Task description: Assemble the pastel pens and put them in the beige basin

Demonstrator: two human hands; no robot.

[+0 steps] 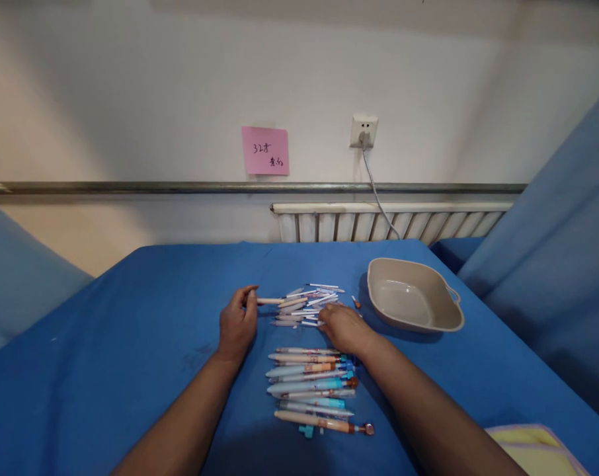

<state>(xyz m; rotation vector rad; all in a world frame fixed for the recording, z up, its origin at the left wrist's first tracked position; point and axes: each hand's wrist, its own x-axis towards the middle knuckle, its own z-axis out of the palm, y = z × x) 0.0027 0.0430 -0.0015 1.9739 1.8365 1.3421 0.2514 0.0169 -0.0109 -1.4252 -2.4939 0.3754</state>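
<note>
My left hand [238,322] pinches a slim peach pen barrel [270,301] between thumb and fingers, its far end pointing right over a loose pile of pen parts. In that pile lie white refills [321,299] and pale barrels [288,318]. My right hand [346,327] is at the pile's right side, fingers bent together and pointing down; whatever they grip is hidden. Nearer to me, several assembled pens [309,385] lie side by side in a row, in peach, pale blue and clear, some with brown or blue ends. A small teal piece [306,431] lies below the row.
A beige plastic basin [413,277] with a side handle stands at the right on the blue cloth [145,344]. A small brown piece [356,303] lies beside it. A yellow cloth [532,446] is at the lower right. Blue curtains hang on both sides; a radiator [389,209] is behind.
</note>
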